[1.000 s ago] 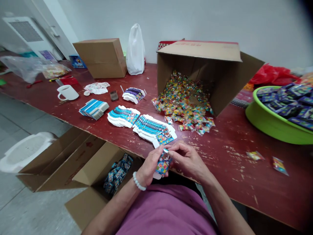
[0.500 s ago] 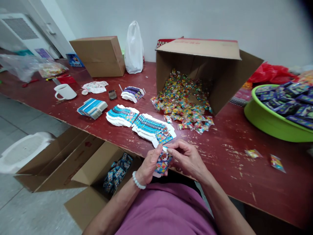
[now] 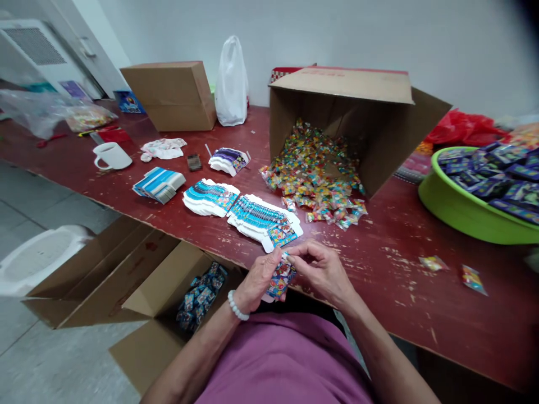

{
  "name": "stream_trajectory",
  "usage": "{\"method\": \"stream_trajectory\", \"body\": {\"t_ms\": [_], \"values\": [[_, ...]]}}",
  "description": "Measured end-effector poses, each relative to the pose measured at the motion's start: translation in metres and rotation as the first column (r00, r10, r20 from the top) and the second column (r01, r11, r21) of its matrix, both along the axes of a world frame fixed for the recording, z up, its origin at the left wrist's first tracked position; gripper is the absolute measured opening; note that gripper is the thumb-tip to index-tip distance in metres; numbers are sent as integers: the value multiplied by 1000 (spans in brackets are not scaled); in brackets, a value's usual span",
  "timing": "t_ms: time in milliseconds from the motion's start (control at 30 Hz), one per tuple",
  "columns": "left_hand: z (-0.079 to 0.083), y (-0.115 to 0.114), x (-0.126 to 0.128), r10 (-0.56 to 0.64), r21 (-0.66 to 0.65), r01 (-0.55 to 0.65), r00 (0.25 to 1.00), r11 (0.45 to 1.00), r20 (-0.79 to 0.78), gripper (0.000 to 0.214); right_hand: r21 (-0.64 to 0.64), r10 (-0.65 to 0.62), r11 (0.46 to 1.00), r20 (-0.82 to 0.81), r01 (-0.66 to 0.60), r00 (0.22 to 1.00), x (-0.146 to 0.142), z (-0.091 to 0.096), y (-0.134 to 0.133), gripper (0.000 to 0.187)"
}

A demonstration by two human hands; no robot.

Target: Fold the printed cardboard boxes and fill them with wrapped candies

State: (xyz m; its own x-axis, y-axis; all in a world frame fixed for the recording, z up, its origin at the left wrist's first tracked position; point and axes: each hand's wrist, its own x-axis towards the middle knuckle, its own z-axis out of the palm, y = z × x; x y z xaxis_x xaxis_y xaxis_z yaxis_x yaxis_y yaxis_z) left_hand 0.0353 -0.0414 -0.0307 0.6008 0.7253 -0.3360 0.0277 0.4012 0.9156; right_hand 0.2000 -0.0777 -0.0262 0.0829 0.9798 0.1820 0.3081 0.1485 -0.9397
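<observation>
My left hand (image 3: pixel 257 280), with a pale bead bracelet at the wrist, is closed around a small printed candy box (image 3: pixel 279 280) at the table's front edge. At the box's top end, the thumb and fingers of my right hand (image 3: pixel 323 270) pinch its flap; a fingertip hides part of it. White card shows at the box's lower end. Just beyond my hands lies a fanned row of flat blue printed boxes (image 3: pixel 256 216), with a second fanned stack (image 3: pixel 210 197) to its left. Wrapped candies (image 3: pixel 320 185) spill from a carton (image 3: pixel 345 84) lying on its side.
Below the edge at left, an open carton (image 3: pixel 155 286) holds several filled blue boxes (image 3: pixel 202 294). A green basin (image 3: pixel 458 216) of dark packets stands right, near two loose candy packets (image 3: pixel 474 279). Farther left are a white mug (image 3: pixel 113 156) and a blue-white stack (image 3: pixel 158 184).
My right fingers have shifted slightly at the top of the box, and the white flap there shows less. Both hands stay in nearly the same place.
</observation>
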Motion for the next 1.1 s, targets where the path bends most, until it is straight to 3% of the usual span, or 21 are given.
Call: {"method": "stream_trajectory", "body": {"t_ms": [200,333,467,567,633,700,733,833,933,1033,1100], "values": [[4,0,1,28,-12,-27,1000,1000,8,75,-26,51,998,-56,-53,997,1,7,3,10],[4,1,1,72,-89,-67,996,994,54,72,10,57,998,-177,-56,983,-11,-3,-1,20],[-1,0,3,135,-104,-130,989,986,51,65,-2,-1,1000,-168,1,986,-19,-15,-6,22],[-4,0,4,138,-143,-123,985,982,106,59,-36,38,999,-38,-40,999,-1,-21,9,26],[-5,-1,3,129,-203,-97,980,974,151,58,-9,-20,1000,182,22,983,23,-27,30,33],[-7,-2,-1,105,-249,-57,977,967,183,55,81,-152,988,529,128,835,50,-35,54,37],[-8,-3,-5,82,-260,-31,979,965,187,53,77,-157,988,577,137,801,61,-40,65,40],[-14,-8,-20,-18,-264,52,991,963,129,48,41,-134,989,657,143,742,83,-55,89,48],[-22,-8,-44,-56,-235,59,998,970,17,44,10,-126,986,686,164,717,93,-63,97,49],[-27,2,-77,-61,-146,41,989,988,-136,39,1,-149,980,669,199,728,102,-61,97,37],[-26,13,-99,-139,-91,120,960,989,-242,38,-4,-180,971,636,237,750,109,-55,94,24]]}}
